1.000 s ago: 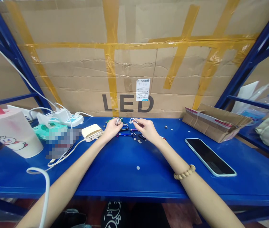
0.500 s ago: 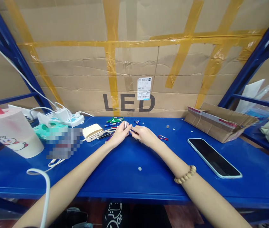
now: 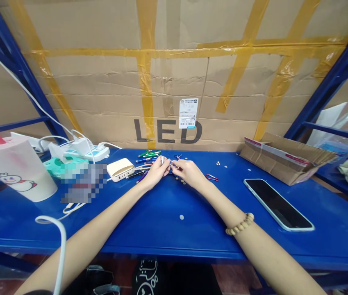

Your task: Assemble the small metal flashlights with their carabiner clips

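My left hand (image 3: pixel 155 172) is closed around a small silver metal cylinder (image 3: pixel 162 160), whose top end shows above the fingers. Close beside it, my right hand (image 3: pixel 189 172) pinches a small silver loop-shaped piece (image 3: pixel 174 165), which looks like a clip. The fingertips of both hands nearly meet, and they hide part of what they hold. Several small round pieces (image 3: pixel 180 180) lie on the table just under my right hand. Behind my left hand are green metal sticks (image 3: pixel 149 154) with small clips. A red carabiner (image 3: pixel 212 177) lies right of my right hand.
A cream charger box (image 3: pixel 120 169) with cables sits left of my hands. Farther left stand a paper cup (image 3: pixel 20 170) and a power strip (image 3: pixel 100 152). A phone (image 3: pixel 278 205) and an open cardboard box (image 3: pixel 287 157) lie on the right. Taped cardboard (image 3: pixel 106 94) closes off the back.
My right hand has turned slightly, and the silver loop now shows at its fingertips. The small round pieces under it are more visible. The view has shifted slightly.
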Demonstrator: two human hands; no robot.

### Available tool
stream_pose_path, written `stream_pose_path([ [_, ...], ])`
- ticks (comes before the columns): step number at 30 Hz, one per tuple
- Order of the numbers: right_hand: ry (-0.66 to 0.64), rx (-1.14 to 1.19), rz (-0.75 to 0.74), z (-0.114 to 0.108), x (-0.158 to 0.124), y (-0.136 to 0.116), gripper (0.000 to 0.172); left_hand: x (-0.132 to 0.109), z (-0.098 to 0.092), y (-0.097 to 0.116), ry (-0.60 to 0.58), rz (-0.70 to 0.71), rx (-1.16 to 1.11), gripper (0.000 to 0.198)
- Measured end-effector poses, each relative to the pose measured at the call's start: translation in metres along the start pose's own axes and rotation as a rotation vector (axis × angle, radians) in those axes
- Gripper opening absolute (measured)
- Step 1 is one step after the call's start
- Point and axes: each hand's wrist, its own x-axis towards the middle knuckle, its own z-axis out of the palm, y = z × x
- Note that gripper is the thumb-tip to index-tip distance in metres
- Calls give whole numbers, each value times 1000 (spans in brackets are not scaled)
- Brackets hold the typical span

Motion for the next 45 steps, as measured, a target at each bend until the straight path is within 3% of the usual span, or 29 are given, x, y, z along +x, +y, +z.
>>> stream_pose_path([
  [5,-93,-45,24,-1,-2,-6,28,1,-3,-3,12,-10,14,28],
  [7,-125,-25,54,0,-2,-6,33,1,-5,-2,-28,-14,48,28],
  [10,-148,86,54,2,-2,-3,25,1,-9,2,-139,-24,79,26],
  [15,-120,361,31,5,-1,3,28,1,-20,11,-225,42,282,22],
  [22,-64,367,52,7,-2,-6,23,-3,-28,22,-219,169,495,18],
  [29,-3,309,87,10,-4,-11,22,-5,-28,15,-307,185,544,11],
  [40,189,311,138,16,-1,-9,26,-1,-25,24,-193,213,524,16],
  [45,285,224,81,17,-1,-7,26,2,-24,23,-100,232,480,24],
])
